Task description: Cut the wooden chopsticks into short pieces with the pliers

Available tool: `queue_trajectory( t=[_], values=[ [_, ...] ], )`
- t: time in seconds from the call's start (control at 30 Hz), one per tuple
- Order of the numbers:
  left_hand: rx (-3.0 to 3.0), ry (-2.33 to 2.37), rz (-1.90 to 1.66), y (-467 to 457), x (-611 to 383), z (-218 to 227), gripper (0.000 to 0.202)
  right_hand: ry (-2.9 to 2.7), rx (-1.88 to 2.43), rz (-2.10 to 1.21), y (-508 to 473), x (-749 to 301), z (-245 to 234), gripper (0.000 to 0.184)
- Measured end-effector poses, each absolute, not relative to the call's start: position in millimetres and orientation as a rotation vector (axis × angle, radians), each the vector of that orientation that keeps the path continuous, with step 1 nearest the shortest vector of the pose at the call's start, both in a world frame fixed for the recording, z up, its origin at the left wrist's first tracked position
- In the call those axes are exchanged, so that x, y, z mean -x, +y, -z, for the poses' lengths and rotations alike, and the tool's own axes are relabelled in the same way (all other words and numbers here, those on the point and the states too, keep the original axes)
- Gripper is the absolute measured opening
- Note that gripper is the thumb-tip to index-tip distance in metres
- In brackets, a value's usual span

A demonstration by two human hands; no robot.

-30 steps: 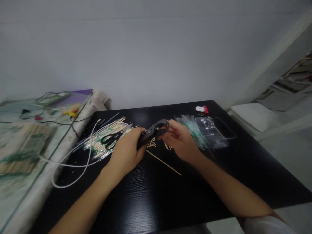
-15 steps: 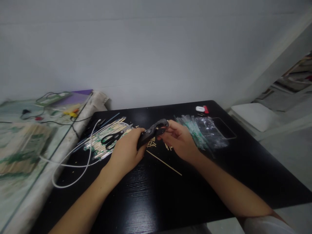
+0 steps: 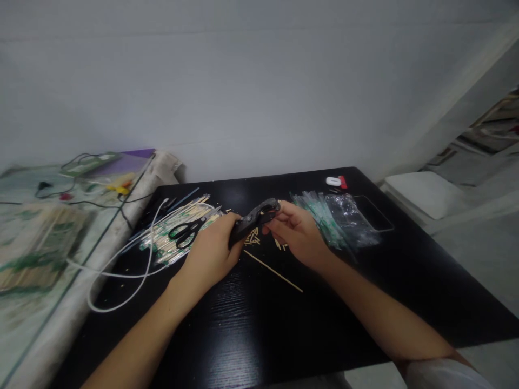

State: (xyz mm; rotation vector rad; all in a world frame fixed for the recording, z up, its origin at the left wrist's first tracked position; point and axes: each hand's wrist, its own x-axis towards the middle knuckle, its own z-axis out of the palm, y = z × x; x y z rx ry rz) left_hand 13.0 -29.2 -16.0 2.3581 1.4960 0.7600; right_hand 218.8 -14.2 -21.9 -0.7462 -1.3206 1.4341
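Note:
My left hand [image 3: 213, 251] is closed round the lower end of a dark, mottled hand tool [image 3: 253, 220] held just above the black table [image 3: 284, 324]. My right hand [image 3: 298, 232] pinches the tool's upper end with thumb and fingers. Short cut bits of wooden stick [image 3: 253, 237] lie on the table right under the tool. A long thin wooden skewer [image 3: 273, 271] lies flat just in front of both hands.
Black scissors [image 3: 188, 231] rest on a pile of wrapped skewers [image 3: 170, 237] to the left, with a white cable [image 3: 121, 275] looping nearby. Clear plastic wrappers [image 3: 336, 216] lie to the right. A small white and red object [image 3: 335, 181] sits at the far edge. A cluttered glass-topped surface [image 3: 40, 237] adjoins on the left.
Both hands stay in place on the tool; its upper end and my right fingers have shifted only slightly.

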Motion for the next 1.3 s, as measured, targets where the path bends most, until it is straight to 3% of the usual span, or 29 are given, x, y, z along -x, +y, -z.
queue_trajectory(
  t=[0.37,0.83,1.07,1.3],
  values=[
    [-2.383,1.496,-0.763,-28.9,-11.8,17.8,0.018,-1.363,0.727,-1.383,-14.2,-219.1,20.9,0.028],
    [-2.366,1.506,-0.719,-30.3,-13.6,14.9,0.014,-1.372,0.769,-1.393,-14.5,-220.5,18.7,0.03],
    [-2.344,1.557,-0.724,-29.0,-14.9,20.7,0.001,-1.389,0.792,-1.385,-12.8,-221.9,17.6,0.029],
    [-2.35,1.569,-0.709,-27.2,-14.3,23.3,0.007,-1.402,0.801,-1.372,-11.7,-222.0,18.6,0.029]
  ],
)
